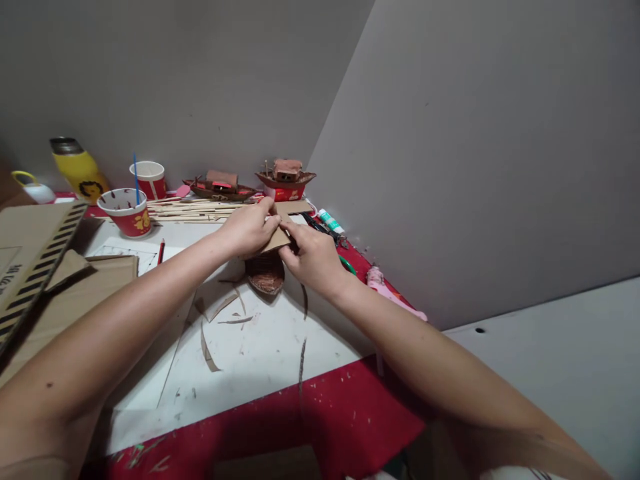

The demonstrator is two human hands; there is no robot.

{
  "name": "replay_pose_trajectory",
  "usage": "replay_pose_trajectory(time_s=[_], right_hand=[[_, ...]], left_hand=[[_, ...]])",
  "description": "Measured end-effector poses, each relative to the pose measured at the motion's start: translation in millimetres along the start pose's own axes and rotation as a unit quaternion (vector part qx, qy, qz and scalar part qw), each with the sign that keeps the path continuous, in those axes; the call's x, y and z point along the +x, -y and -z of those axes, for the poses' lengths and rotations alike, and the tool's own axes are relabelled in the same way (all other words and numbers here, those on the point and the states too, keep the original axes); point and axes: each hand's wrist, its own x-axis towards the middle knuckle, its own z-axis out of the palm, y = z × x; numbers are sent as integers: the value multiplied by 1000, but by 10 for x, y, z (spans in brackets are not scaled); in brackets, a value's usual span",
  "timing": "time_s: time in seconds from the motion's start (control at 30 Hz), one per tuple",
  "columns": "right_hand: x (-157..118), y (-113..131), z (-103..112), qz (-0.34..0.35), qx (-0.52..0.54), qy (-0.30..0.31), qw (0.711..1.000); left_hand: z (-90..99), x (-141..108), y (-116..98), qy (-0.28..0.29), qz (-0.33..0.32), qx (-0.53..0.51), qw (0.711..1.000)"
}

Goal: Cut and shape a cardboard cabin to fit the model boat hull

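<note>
Looking along the white worktop [240, 377], I find loose cardboard offcuts [207, 349] nearest my view, then the brown hull [267, 277], its pointed end toward me and its long axis running away, the far part hidden by the cardboard piece [278, 240]. My left hand [249, 230] and right hand [316, 257] both grasp that piece from opposite sides, just beyond the hull's visible end; the right thumb looks nearer to it. Whether card and hull touch, I cannot tell. Farther back sit two model boats [220, 188].
</note>
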Motion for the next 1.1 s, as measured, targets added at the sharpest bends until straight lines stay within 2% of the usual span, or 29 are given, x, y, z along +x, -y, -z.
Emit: replay_pose_trajectory(time_s=[0.1,0.2,0.37,0.53,0.8,1.1], right_hand=[[-19,-22,-33,21,12,-51,998],[-10,-3,-33,17,30,-68,997],[25,96,8,-56,48,-24,997],[-7,119,-25,-72,53,23,996],[-113,48,-79,-46,50,37,997],[-177,3,-169,-61,59,38,996]], left_hand=[[-84,37,8,-29,3,-20,999],[-155,99,30,-58,2,-44,997],[-239,150,117,-94,-7,-161,982],[-295,107,194,-66,8,-189,980],[-356,60,202,-47,-6,-131,990],[-347,52,221,-9,-4,-70,997]])
